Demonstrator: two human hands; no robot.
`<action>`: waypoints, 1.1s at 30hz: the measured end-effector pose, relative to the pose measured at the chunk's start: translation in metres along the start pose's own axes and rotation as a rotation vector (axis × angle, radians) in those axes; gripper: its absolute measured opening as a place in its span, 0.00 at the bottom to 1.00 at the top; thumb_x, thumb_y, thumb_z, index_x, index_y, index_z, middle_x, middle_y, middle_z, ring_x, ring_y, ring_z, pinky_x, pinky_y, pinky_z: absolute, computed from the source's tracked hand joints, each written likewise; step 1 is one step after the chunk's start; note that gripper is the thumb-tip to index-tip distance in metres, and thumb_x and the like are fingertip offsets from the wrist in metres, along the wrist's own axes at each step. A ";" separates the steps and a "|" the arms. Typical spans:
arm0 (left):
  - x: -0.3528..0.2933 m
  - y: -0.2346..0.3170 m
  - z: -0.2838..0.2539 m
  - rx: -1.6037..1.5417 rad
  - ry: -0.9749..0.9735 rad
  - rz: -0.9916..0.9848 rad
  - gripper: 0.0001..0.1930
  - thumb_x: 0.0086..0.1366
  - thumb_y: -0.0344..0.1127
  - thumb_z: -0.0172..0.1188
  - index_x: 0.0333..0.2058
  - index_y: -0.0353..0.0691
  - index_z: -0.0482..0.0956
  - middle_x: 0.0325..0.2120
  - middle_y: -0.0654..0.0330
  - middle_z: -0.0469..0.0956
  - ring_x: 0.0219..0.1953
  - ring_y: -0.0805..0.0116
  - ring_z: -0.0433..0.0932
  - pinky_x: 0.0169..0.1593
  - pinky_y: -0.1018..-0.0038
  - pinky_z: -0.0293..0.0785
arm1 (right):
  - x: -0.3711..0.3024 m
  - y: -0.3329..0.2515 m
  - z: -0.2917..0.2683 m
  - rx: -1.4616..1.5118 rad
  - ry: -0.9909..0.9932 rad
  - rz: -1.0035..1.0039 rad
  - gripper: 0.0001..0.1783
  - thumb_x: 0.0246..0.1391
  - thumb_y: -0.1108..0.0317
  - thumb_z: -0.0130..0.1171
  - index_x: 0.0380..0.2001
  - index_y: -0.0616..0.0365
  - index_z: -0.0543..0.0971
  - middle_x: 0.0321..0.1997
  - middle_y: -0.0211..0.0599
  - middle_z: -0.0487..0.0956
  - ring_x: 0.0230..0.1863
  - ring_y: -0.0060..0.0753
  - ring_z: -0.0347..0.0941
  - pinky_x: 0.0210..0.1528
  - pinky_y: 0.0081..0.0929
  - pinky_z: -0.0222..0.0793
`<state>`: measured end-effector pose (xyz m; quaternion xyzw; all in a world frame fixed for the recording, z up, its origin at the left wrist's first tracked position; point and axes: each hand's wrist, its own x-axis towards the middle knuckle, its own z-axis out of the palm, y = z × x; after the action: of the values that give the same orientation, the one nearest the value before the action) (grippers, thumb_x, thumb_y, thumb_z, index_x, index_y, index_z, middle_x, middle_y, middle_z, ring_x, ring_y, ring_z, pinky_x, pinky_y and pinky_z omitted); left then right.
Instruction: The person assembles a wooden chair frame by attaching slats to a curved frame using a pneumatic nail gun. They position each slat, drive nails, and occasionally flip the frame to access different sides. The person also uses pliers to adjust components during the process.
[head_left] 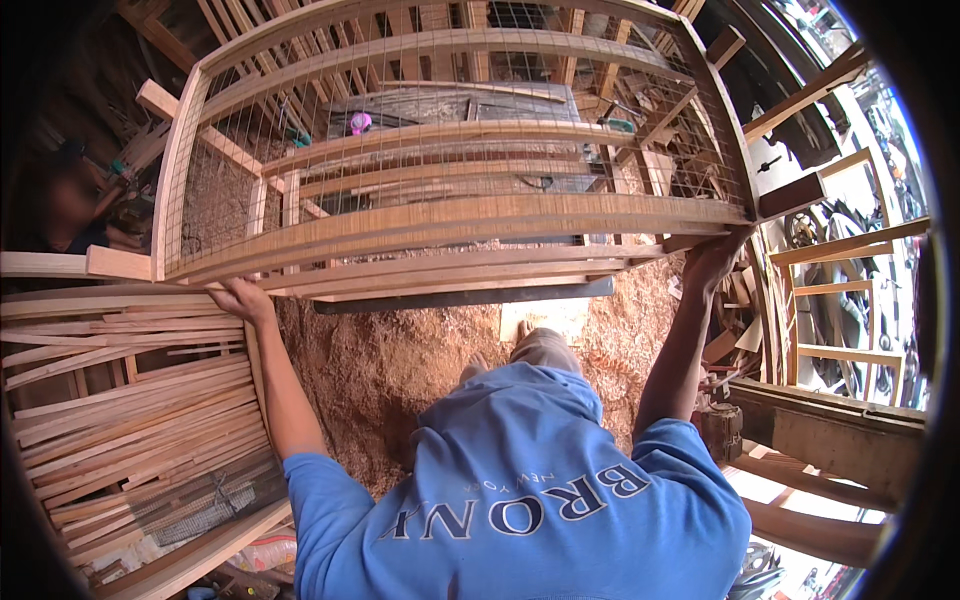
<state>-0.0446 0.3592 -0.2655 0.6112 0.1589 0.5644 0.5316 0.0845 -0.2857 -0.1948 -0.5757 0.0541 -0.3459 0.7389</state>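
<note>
A large wooden frame point(450, 226) with wire mesh point(222, 165) across it is raised in front of me, slanted, with its near rail toward my body. My left hand point(240, 298) grips the underside of that rail close to the left corner, fingers curled round the wood. At the opposite corner my right hand point(712, 262) is closed on the frame from below, its fingers partly hidden in shadow. Short wooden legs stick out at the corners, such as the left stub point(118, 262) and the dark-ended right one point(792, 196).
Sawdust and shavings point(350, 370) cover the floor round my feet. Stacked wooden slats point(150, 400) lie on the left. Behind the mesh is a bench point(440, 108) with a pink round object point(360, 122). Another person point(75, 205) is at far left. Wooden framing point(840, 290) stands on the right.
</note>
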 end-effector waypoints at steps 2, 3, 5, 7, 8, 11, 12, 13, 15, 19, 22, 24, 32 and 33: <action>-0.002 -0.004 -0.002 0.076 -0.020 0.029 0.25 0.74 0.31 0.46 0.67 0.35 0.60 0.29 0.60 0.73 0.25 0.73 0.67 0.29 0.75 0.68 | 0.000 0.012 -0.016 0.050 -0.025 0.088 0.35 0.72 0.38 0.39 0.66 0.57 0.64 0.53 0.34 0.72 0.57 0.29 0.68 0.60 0.32 0.63; -0.002 -0.005 -0.003 0.139 0.002 0.062 0.28 0.71 0.28 0.45 0.69 0.34 0.58 0.32 0.59 0.74 0.27 0.71 0.67 0.31 0.74 0.69 | 0.000 0.020 -0.024 0.065 -0.042 0.117 0.36 0.72 0.37 0.38 0.65 0.57 0.64 0.53 0.34 0.72 0.56 0.29 0.68 0.59 0.32 0.64; -0.004 -0.008 -0.001 0.178 0.016 0.089 0.33 0.67 0.24 0.42 0.72 0.33 0.54 0.39 0.55 0.75 0.30 0.69 0.68 0.33 0.73 0.71 | 0.001 0.037 -0.039 0.102 -0.081 0.173 0.36 0.72 0.36 0.38 0.64 0.58 0.64 0.53 0.35 0.73 0.55 0.29 0.69 0.58 0.32 0.65; -0.001 -0.009 0.001 0.320 0.089 0.081 0.32 0.71 0.28 0.44 0.72 0.30 0.51 0.57 0.46 0.72 0.44 0.61 0.76 0.48 0.69 0.76 | 0.003 0.055 -0.048 0.123 -0.111 0.241 0.37 0.72 0.35 0.38 0.63 0.58 0.65 0.54 0.36 0.74 0.54 0.30 0.70 0.56 0.32 0.66; 0.001 -0.009 0.001 0.353 0.090 0.142 0.30 0.74 0.32 0.44 0.72 0.29 0.52 0.63 0.43 0.65 0.56 0.57 0.70 0.59 0.66 0.67 | 0.001 0.063 -0.053 0.157 -0.174 0.220 0.40 0.70 0.32 0.36 0.65 0.56 0.65 0.56 0.35 0.74 0.56 0.31 0.70 0.58 0.34 0.67; 0.007 -0.012 -0.005 0.407 0.083 0.128 0.30 0.75 0.30 0.44 0.72 0.27 0.50 0.72 0.42 0.54 0.72 0.51 0.59 0.73 0.63 0.53 | -0.003 0.080 -0.059 0.013 -0.314 0.179 0.43 0.69 0.30 0.27 0.61 0.58 0.68 0.49 0.38 0.77 0.45 0.35 0.75 0.49 0.36 0.72; 0.011 -0.014 -0.008 0.365 0.050 0.082 0.30 0.74 0.30 0.44 0.72 0.28 0.51 0.72 0.43 0.55 0.71 0.52 0.59 0.72 0.63 0.54 | -0.006 0.081 -0.063 -0.027 -0.375 0.164 0.45 0.69 0.29 0.24 0.59 0.59 0.69 0.46 0.39 0.78 0.41 0.36 0.76 0.45 0.37 0.73; 0.014 -0.015 -0.013 0.357 0.021 0.095 0.29 0.74 0.30 0.44 0.71 0.29 0.53 0.72 0.43 0.55 0.71 0.52 0.60 0.72 0.64 0.54 | -0.008 0.080 -0.067 -0.086 -0.441 0.161 0.44 0.69 0.29 0.26 0.59 0.59 0.70 0.46 0.40 0.78 0.42 0.37 0.76 0.46 0.37 0.73; 0.017 -0.020 -0.025 0.229 0.062 -0.086 0.28 0.74 0.29 0.44 0.71 0.30 0.55 0.71 0.46 0.57 0.70 0.53 0.61 0.72 0.64 0.56 | -0.011 0.071 -0.079 -0.255 -0.649 0.115 0.43 0.68 0.31 0.28 0.58 0.60 0.70 0.47 0.42 0.78 0.43 0.40 0.76 0.47 0.38 0.73; 0.010 -0.025 -0.036 0.234 0.130 -0.359 0.25 0.73 0.30 0.45 0.68 0.34 0.61 0.67 0.49 0.63 0.66 0.54 0.66 0.69 0.63 0.60 | -0.002 0.051 -0.103 -0.253 -1.035 0.094 0.41 0.68 0.33 0.33 0.57 0.62 0.71 0.48 0.45 0.78 0.45 0.44 0.76 0.48 0.40 0.73; -0.010 -0.017 -0.026 0.298 0.249 -0.395 0.25 0.74 0.31 0.46 0.67 0.35 0.62 0.66 0.49 0.64 0.65 0.54 0.67 0.69 0.63 0.61 | 0.012 0.051 -0.111 -0.268 -1.191 0.082 0.39 0.68 0.35 0.37 0.57 0.63 0.72 0.49 0.48 0.78 0.46 0.48 0.77 0.50 0.41 0.73; -0.030 -0.007 -0.006 0.337 0.344 -0.360 0.24 0.74 0.32 0.46 0.68 0.35 0.62 0.67 0.49 0.64 0.66 0.54 0.66 0.69 0.63 0.61 | 0.022 0.055 -0.111 -0.270 -1.252 0.071 0.38 0.67 0.36 0.39 0.56 0.64 0.72 0.49 0.50 0.78 0.47 0.50 0.77 0.50 0.42 0.73; -0.242 -0.008 0.101 0.557 0.484 -0.472 0.27 0.78 0.48 0.50 0.65 0.35 0.65 0.66 0.48 0.66 0.65 0.52 0.69 0.64 0.59 0.72 | 0.078 0.064 -0.092 -0.098 -1.136 -0.038 0.34 0.67 0.43 0.49 0.55 0.66 0.74 0.51 0.52 0.79 0.52 0.54 0.77 0.55 0.43 0.71; -0.288 -0.015 0.110 0.538 0.435 -0.490 0.23 0.77 0.44 0.53 0.62 0.34 0.68 0.65 0.47 0.67 0.63 0.52 0.71 0.63 0.61 0.74 | 0.085 0.071 -0.088 -0.092 -1.042 -0.012 0.31 0.67 0.45 0.50 0.55 0.65 0.74 0.50 0.51 0.80 0.53 0.52 0.77 0.56 0.43 0.71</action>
<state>-0.0339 0.0839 -0.4058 0.5390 0.5496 0.4758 0.4255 0.1388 -0.3995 -0.2598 -0.7035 -0.3088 -0.0150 0.6399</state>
